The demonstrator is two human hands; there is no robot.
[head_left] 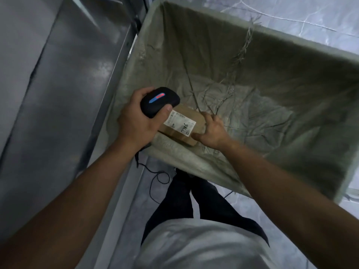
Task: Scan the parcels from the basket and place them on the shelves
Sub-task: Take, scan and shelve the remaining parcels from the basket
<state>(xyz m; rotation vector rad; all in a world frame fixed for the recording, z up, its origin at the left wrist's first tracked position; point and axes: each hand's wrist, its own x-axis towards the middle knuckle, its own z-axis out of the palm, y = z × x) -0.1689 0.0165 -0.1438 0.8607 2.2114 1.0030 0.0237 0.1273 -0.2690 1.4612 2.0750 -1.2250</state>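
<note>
A small brown cardboard parcel (186, 121) with a white label marked "7786" lies low inside the big fabric-lined basket (252, 55), near its front left corner. My right hand (211, 131) grips the parcel's right end, thumb on the near edge and fingers over the far side. My left hand (136, 121) holds a black handheld scanner (159, 101) with a blue and red light strip, just above the parcel's left end. The scanner's cable (155, 177) hangs down toward the floor.
Grey metal shelves (58, 94) run along the left, close against the basket. The basket's crumpled green-grey liner shows no other parcel. Pale marbled floor (291, 12) lies beyond and beside the basket. My dark trousers and white shirt fill the bottom.
</note>
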